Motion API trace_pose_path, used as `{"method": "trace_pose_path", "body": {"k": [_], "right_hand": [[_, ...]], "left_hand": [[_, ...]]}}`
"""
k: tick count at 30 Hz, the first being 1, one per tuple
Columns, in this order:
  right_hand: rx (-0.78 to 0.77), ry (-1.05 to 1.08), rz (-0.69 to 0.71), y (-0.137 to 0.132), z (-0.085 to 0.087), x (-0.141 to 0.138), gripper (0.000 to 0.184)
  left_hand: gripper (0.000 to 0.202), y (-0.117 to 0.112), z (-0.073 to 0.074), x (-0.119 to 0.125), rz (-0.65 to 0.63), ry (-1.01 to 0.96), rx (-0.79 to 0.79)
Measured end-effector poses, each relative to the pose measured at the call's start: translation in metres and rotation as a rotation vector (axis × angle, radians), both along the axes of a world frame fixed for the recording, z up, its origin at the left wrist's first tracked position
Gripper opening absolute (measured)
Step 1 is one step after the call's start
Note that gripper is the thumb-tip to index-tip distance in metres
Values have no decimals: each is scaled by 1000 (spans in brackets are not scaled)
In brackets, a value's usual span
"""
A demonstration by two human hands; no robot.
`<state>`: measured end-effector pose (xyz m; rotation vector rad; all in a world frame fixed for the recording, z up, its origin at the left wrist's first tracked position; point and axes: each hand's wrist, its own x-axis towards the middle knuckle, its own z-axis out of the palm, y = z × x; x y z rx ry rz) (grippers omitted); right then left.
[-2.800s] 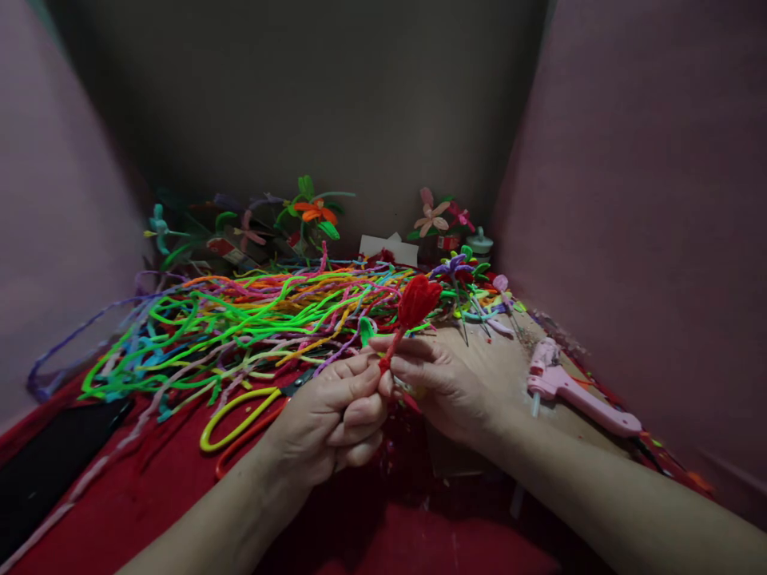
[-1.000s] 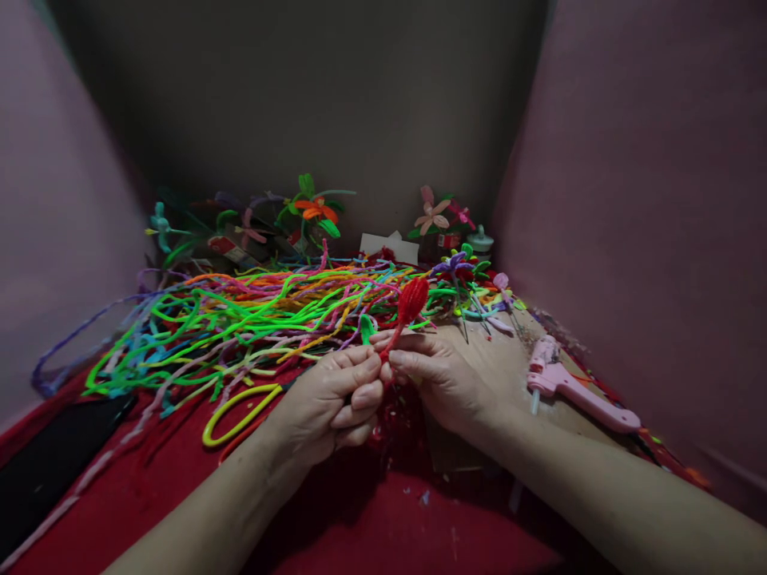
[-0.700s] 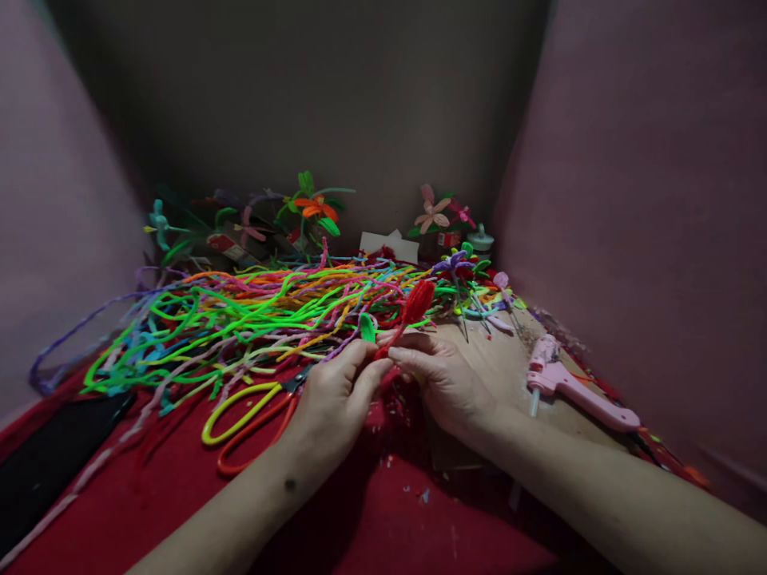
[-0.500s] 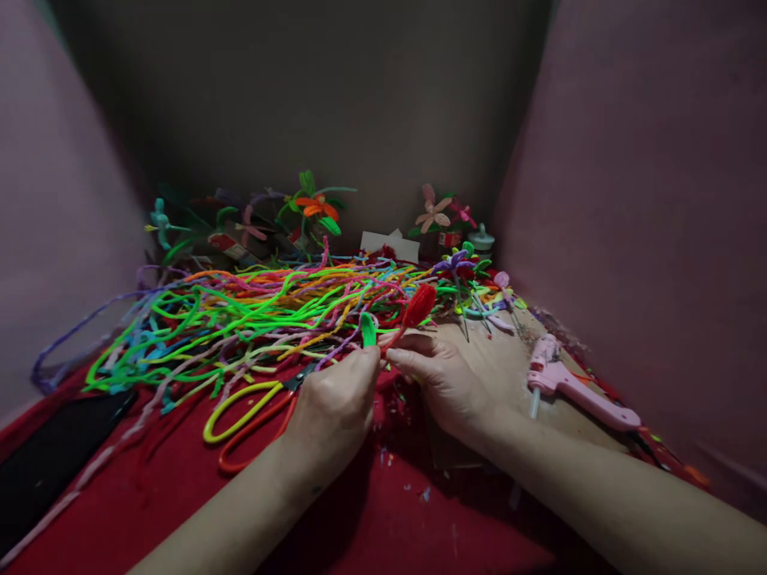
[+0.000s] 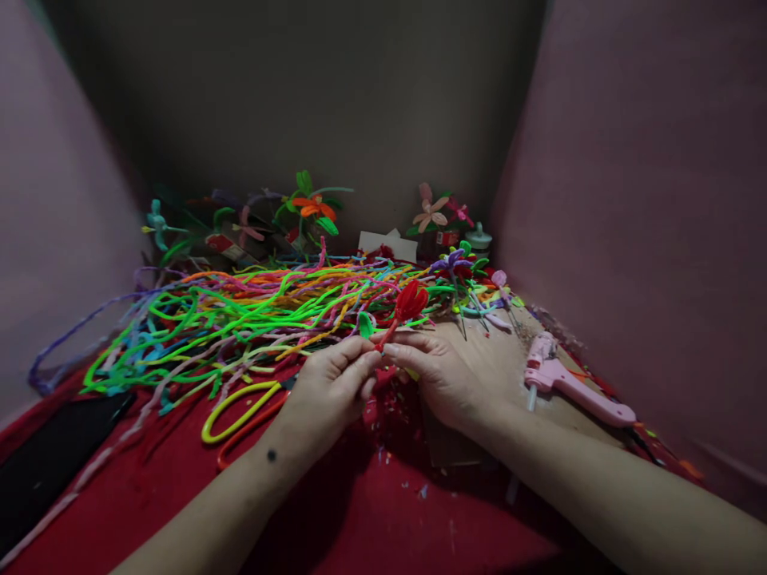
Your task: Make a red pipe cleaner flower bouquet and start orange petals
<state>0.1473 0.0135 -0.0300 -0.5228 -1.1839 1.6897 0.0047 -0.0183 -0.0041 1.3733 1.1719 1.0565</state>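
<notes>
Between my two hands is a red pipe-cleaner flower, its head tilted up to the right and its stem running down to my fingertips. My left hand is closed, thumb and fingers pinching the stem's lower end. A green pipe-cleaner leaf pokes up just above the left fingers. My right hand pinches the same stem from the right, fingertips nearly meeting the left ones. Scissors with yellow and orange handles lie beside my left wrist, partly covered by it.
A heap of coloured pipe cleaners spreads behind my hands. A pink glue gun rests on a cardboard sheet at right. Finished flowers stand at the back wall. A black flat object lies at left on the red cloth.
My left hand has rolled, so its thumb and fingers now show. The red flower has turned and shifted slightly left, its petals showing apart. The green leaf sits lower behind the fingers.
</notes>
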Motion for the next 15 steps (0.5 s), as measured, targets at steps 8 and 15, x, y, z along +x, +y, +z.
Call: {"method": "trace_pose_path", "body": {"k": [8, 15], "right_hand": [[-37, 16, 68, 5, -4, 0, 19], [-31, 56, 70, 2, -2, 1, 10]], "left_hand": [[17, 3, -3, -3, -199, -485, -321], [17, 6, -8, -5, -319, -573, -379]]}}
